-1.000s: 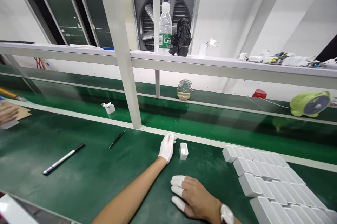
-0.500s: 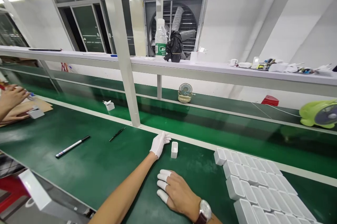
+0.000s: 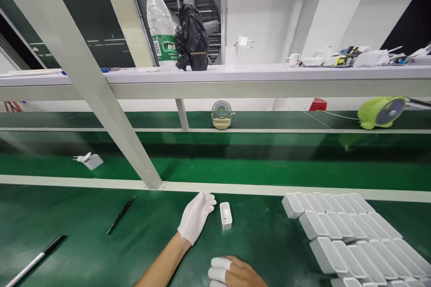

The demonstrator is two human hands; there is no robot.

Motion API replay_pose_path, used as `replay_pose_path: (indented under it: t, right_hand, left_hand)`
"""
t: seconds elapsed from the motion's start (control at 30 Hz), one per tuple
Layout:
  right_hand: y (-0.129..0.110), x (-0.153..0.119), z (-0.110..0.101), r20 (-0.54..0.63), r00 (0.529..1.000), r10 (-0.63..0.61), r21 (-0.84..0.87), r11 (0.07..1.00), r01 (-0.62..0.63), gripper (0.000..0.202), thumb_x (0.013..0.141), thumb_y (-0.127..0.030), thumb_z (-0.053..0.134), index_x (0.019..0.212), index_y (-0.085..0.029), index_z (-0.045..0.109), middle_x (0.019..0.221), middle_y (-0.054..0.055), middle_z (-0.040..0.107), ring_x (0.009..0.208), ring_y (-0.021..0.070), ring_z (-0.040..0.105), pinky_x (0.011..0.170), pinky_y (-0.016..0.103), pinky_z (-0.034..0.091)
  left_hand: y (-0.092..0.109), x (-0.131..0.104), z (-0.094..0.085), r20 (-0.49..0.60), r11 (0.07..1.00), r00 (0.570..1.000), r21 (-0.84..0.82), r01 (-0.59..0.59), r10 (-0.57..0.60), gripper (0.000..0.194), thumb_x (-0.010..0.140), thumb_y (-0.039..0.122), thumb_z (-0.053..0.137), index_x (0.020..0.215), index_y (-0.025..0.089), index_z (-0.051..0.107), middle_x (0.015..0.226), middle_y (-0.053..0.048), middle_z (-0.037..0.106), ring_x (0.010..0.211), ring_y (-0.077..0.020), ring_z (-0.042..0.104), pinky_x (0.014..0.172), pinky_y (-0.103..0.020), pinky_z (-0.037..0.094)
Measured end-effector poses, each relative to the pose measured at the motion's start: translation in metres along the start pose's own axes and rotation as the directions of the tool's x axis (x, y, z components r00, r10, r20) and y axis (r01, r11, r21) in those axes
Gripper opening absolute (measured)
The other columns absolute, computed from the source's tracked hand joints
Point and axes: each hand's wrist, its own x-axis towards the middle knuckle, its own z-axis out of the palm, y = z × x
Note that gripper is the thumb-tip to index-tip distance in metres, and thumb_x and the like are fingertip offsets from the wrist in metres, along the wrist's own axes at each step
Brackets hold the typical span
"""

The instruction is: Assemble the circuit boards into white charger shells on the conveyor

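Extending the left hand (image 3: 198, 216) loosely open, holding nothing visible; having the white box (image 3: 226, 220) just right of its fingers (image 3: 209, 204), presumably for easy reach. Bending the right hand (image 3: 236, 272), hiding any grip.

At lower centre, the left hand (image 3: 198, 216) in a white glove angles up and right, fingers (image 3: 210, 201) loosely extended, forearm (image 3: 165, 260) bare. The right hand (image 3: 239, 273), white-tipped, points left at the bottom edge, partly cut off.

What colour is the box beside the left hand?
The box is white, seen in the head view.
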Motion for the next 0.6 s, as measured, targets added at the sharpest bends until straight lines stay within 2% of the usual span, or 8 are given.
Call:
replay_pose_path:
  t: [0.17, 0.33, 0.6]
  right_hand:
    - [-0.003, 0.012, -0.029, 0.143, 0.987, -0.075, -0.01, 0.997, 0.077, 0.025, 0.105, -0.026, 0.043, 0.116, -0.023, 0.065, 0.116, 0.003, 0.072, 0.121, 0.0144, 0.06, 0.113, 0.029, 0.041]
    - [-0.015, 0.025, -0.054, 0.114, 0.993, -0.027, 0.033, 0.999, 0.023, 0.026, 0.099, -0.032, 0.055, 0.12, -0.018, 0.063, 0.121, 0.007, 0.07, 0.122, 0.021, 0.059, 0.112, 0.034, 0.041]
    - [-0.02, 0.027, -0.062, 0.129, 0.992, -0.001, 0.077, 0.997, -0.009, 0.026, 0.098, -0.03, 0.055, 0.121, -0.021, 0.062, 0.123, 0.007, 0.068, 0.121, 0.0215, 0.059, 0.108, 0.035, 0.043]
  left_hand:
    - [-0.001, 0.004, 0.001, 0.03, 1.0, 1.0, 0.0, -0.002, 0.002, 0.023, 0.091, 0.028, 0.067, 0.103, 0.009, 0.066, 0.089, -0.01, 0.068, 0.075, -0.0131, 0.066, 0.067, -0.022, 0.056]
    - [-0.002, 0.009, 0.0, 0.139, 1.0, 0.99, 0.004, -0.005, 0.004, 0.027, 0.089, 0.032, 0.069, 0.101, 0.008, 0.066, 0.087, -0.009, 0.065, 0.076, -0.0133, 0.065, 0.066, -0.022, 0.053]
    - [0.001, 0.009, 0.0, 0.182, 0.997, 0.983, 0.072, 0.008, -0.021, 0.031, 0.086, 0.034, 0.072, 0.099, 0.006, 0.068, 0.088, -0.011, 0.065, 0.078, -0.0154, 0.065, 0.066, -0.023, 0.05]
